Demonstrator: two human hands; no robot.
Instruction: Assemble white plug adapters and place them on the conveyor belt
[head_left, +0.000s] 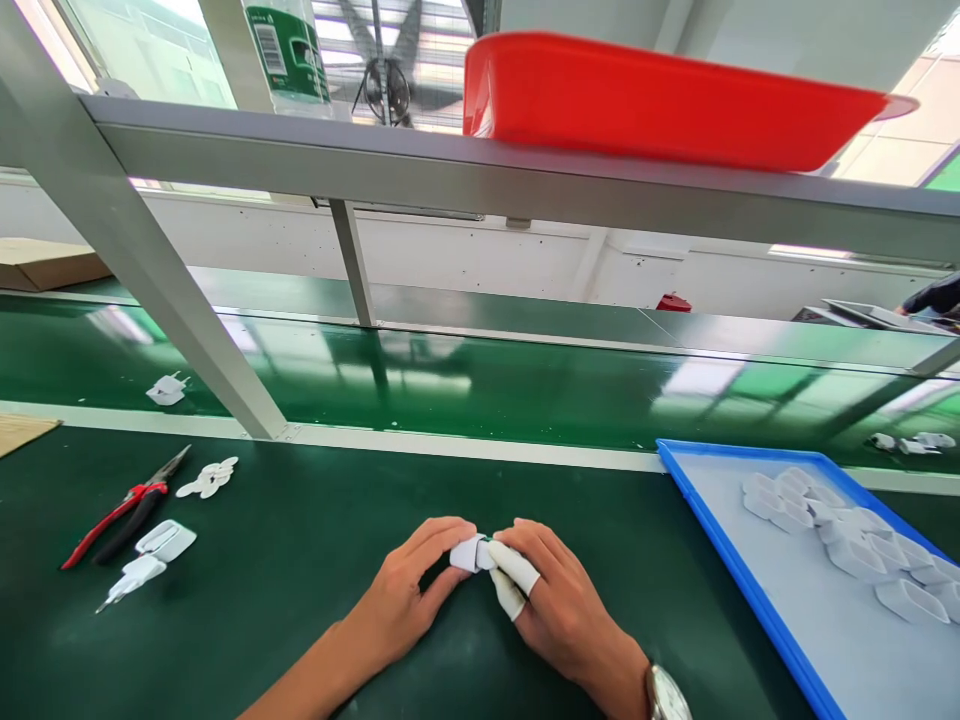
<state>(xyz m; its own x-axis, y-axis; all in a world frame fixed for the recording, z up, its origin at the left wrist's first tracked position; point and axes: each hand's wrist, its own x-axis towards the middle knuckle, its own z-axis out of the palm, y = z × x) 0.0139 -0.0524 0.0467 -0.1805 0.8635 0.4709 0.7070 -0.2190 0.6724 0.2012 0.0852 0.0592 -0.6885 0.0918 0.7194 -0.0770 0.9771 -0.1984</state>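
My left hand (409, 590) and my right hand (559, 600) meet on the green bench mat, both pinching a small white plastic charger part (471, 553) between the fingertips. White finger cots cover two fingers of my right hand, and a watch sits on that wrist. The part is largely hidden by the fingers.
A blue tray (720, 555) with several white shells lies at the right. At the left lie red-handled pliers (120, 510), a white plug (135, 578), a white shell (166, 540) and small white pieces (208, 478). A green conveyor belt (480, 385) runs behind, with a plug (166, 388) on it. A red bin (660, 100) sits overhead.
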